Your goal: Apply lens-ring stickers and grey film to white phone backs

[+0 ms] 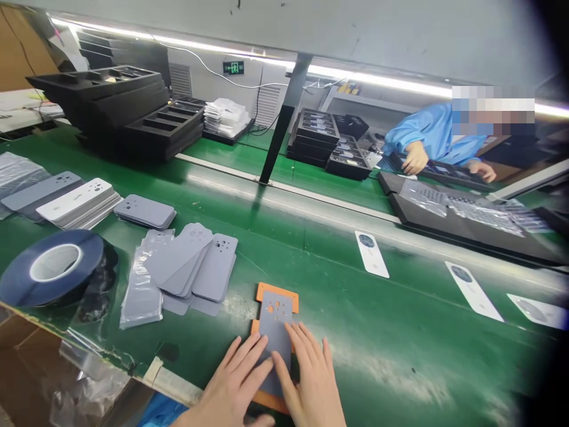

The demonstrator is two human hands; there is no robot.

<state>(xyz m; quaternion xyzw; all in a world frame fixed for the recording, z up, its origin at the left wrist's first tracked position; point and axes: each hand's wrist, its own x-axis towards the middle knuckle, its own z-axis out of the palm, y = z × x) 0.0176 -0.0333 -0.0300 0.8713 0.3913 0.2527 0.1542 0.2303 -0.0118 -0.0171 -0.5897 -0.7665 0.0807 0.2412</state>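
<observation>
A grey phone back panel (pixel 276 329) with camera holes at its far end lies in an orange fixture (pixel 284 292) near the front edge of the green bench. My left hand (pixel 237 376) rests along the panel's left side, its fingers stretched out over the edge. From the right, my right hand (pixel 311 373) lies with fingers spread on the panel's right edge. Neither hand grips anything. To the left sit fanned grey panels (pixel 182 258) beside a stack in clear plastic sleeves (pixel 141 293).
A large roll of blue film (pixel 22 273) stands at the left edge. Behind it are white panels (pixel 75 201) and a grey panel stack (pixel 146 210). Black foam trays (pixel 164 127) are piled at the back. White panels (pixel 372 254) lie rightward. Across the bench a person in blue sleeves (pixel 413 127) works.
</observation>
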